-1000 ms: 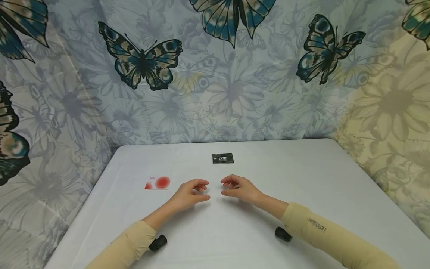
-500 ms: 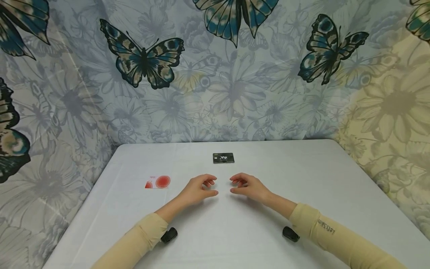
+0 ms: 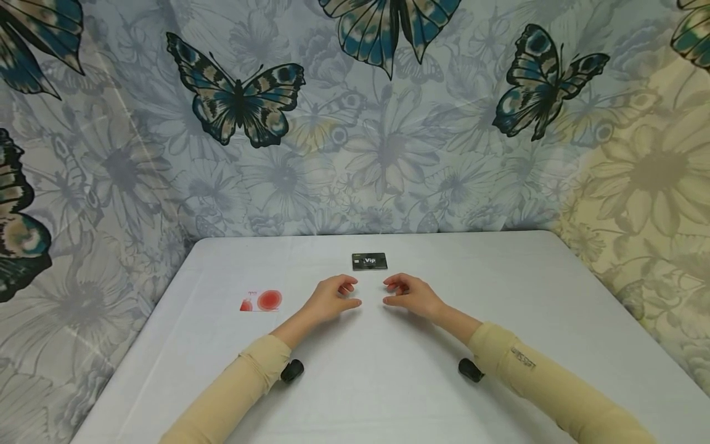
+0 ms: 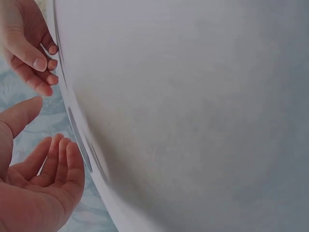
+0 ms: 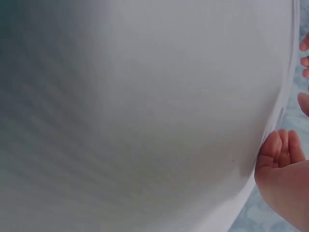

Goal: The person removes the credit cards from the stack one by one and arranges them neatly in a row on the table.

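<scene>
Near the back of the white table lies a black card (image 3: 369,261) printed "Vip". Just in front of it and to its left, my left hand (image 3: 327,298) hovers with loosely bent fingers and holds nothing. My right hand (image 3: 413,295) faces it from the right, also holding nothing, its fingers loosely bent and the thumb apart. A gap separates the two hands, and neither touches the card. Further left lies a clear card with red prints (image 3: 269,300), apart from both hands. In the left wrist view, the left palm (image 4: 43,193) is turned up toward the camera.
The white table (image 3: 499,271) ends at a wall cloth (image 3: 388,154) patterned with flowers and butterflies. A black wrist device (image 3: 292,371) sits under the left sleeve, another black device (image 3: 471,370) under the right one.
Both hands have moved away from me over the table, closer to the black card. The left hand has also shifted right. Both cards stay in place.
</scene>
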Tool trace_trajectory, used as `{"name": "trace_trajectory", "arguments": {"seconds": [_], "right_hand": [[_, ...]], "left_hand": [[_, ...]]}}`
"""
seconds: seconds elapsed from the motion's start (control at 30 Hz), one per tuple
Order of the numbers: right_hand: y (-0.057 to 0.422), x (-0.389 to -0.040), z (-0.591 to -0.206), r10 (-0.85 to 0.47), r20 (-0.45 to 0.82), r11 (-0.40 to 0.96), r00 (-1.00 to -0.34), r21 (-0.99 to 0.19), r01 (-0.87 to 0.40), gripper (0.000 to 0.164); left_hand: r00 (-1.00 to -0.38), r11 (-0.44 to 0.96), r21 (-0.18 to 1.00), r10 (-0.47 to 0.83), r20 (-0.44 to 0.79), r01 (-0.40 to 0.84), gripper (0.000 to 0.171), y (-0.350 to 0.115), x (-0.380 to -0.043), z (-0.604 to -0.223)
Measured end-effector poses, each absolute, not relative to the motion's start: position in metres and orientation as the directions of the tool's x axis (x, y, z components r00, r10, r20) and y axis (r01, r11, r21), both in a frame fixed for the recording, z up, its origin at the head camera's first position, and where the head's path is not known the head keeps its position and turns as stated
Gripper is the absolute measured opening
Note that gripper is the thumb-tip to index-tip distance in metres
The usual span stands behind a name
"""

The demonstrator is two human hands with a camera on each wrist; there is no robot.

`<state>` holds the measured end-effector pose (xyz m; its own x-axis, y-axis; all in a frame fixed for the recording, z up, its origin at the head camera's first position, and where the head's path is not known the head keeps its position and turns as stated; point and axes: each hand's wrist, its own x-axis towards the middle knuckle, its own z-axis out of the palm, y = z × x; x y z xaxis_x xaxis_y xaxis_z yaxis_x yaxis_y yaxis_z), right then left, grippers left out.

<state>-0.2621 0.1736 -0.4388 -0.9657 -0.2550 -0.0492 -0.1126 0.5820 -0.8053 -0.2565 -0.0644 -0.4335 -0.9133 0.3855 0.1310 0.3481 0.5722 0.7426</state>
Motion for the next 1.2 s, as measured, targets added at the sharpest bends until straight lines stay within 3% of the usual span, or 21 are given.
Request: {"name": "trace_trajectory", "arguments": {"seconds": [0.73,1.2], "right_hand": [[0.176,-0.297,-0.435,-0.177,-0.023,0.643,-0.984,-0.759,-0.098,0.043],[0.174,-0.325,-0.435,-0.208,0.042,0.715,-0.977,-0.675,-0.181,0.047]], "left_hand": [[-0.952,0.614,0.746,0.295,0.085,0.257,0.042,-0.055,-0.287,-0.436],[-0.974,0.628,0.754,0.216,0.072,0.195,0.044,-0.049,-0.310,-0.436]]}}
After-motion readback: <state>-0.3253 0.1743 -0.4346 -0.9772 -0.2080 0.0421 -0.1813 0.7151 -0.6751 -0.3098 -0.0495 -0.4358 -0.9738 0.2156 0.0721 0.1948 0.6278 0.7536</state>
